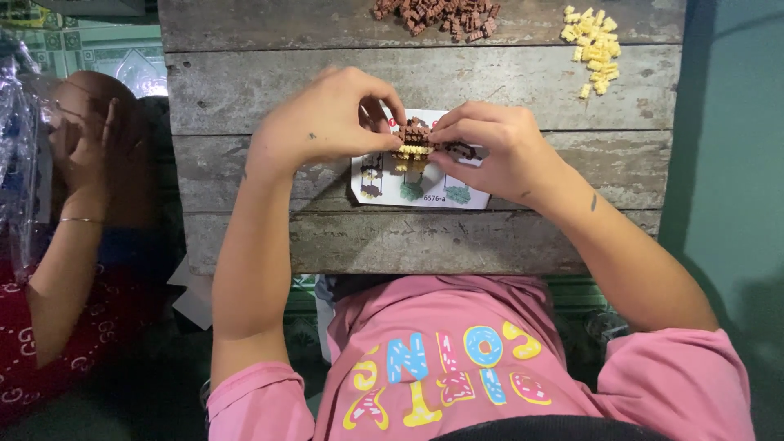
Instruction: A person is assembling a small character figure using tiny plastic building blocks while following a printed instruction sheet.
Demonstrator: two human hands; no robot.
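A small model of brown and pale yellow building bricks (pixel 415 139) is held over a white instruction sheet (pixel 392 181) on a worn grey plank table (pixel 245 90). My left hand (pixel 327 118) pinches the model from the left with thumb and fingers. From the right, my right hand (pixel 490 147) grips it, and a brown brick shows at its fingertips. Part of the sheet is hidden under both hands.
A heap of loose brown bricks (pixel 437 16) lies at the far edge of the table, with a pile of pale yellow bricks (pixel 594 45) to its right. Another person in a red patterned top (pixel 73 237) sits at the left, beside a clear plastic bag (pixel 16 147).
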